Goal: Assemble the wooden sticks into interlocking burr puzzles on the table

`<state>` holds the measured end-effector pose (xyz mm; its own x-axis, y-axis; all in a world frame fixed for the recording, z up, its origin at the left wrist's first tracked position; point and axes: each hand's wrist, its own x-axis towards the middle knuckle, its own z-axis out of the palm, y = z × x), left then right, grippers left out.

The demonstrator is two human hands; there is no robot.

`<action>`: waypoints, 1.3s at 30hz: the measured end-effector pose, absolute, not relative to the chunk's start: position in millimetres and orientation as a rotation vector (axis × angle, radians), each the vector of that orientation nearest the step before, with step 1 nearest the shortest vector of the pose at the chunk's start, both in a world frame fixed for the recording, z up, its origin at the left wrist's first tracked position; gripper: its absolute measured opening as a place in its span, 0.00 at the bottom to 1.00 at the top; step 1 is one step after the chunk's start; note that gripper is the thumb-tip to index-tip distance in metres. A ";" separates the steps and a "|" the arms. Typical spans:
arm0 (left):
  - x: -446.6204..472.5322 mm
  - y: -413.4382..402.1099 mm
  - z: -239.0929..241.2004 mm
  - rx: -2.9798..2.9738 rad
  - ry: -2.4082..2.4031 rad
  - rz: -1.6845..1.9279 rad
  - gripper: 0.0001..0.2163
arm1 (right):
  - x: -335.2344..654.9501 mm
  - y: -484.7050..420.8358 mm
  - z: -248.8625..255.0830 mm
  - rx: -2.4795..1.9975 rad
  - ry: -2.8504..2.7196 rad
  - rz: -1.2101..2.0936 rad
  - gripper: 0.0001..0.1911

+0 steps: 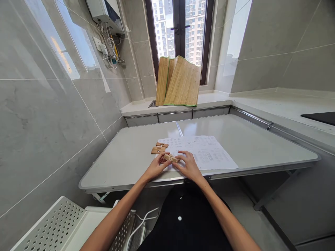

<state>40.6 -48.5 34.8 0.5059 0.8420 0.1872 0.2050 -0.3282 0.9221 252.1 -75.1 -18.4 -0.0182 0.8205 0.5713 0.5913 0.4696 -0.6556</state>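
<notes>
Wooden block (170,158) held up between both hands at the near edge of the tabletop (125,155), left of that edge's middle, over the lower left part of the paper sheet (213,153). Left hand (155,169) pinches its left end, thumb below and fingers bent around the far side; right hand (190,168) pinches the right end between thumb and a fingertip, index finger arched up clear of it. A hold from both ends presumably steadies a small thing while leaving its top in sight. Paper lies flat, printed with rows of drawings, probably set there so it can be read while handling the wood. Flat wooden pieces (158,151) sit just past the left hand, by the sheet's left edge, likely kept within easy reach. Count: two hands, one block, one sheet, and what look like three flat pieces, though they lie so close together and so small that the number could be off. Also one folded bamboo mat (183,82) standing upright beyond the tabletop's far edge, leaning by the window (179,29).
</notes>
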 end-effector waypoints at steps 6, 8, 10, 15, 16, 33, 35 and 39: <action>40.0 -48.3 33.3 1.829 0.857 0.846 0.25 | 253.6 -74.1 -20.0 -1.181 -1.697 0.319 0.14; 40.7 -48.9 34.4 1.823 0.846 0.831 0.25 | 254.3 -73.1 -20.4 -1.175 -1.680 0.348 0.15; 41.3 -49.7 35.5 1.817 0.829 0.816 0.25 | 255.3 -72.0 -20.6 -1.167 -1.665 0.378 0.15; 40.7 -50.4 34.6 1.805 0.798 0.802 0.26 | 259.0 -71.0 -18.3 -1.141 -1.648 0.438 0.14; 40.4 -50.3 34.0 1.808 0.799 0.802 0.26 | 259.6 -71.2 -17.4 -1.138 -1.649 0.453 0.14; 39.8 -54.0 34.6 1.998 0.980 0.816 0.31 | 260.6 -77.6 -4.3 -0.964 -1.437 0.685 0.20; 40.8 -53.1 35.0 1.989 1.021 0.861 0.30 | 261.4 -75.1 -7.4 -0.975 -1.343 0.753 0.22; 41.9 -50.2 34.5 1.978 1.092 0.919 0.28 | 260.1 -72.3 -11.9 -1.036 -1.218 0.835 0.26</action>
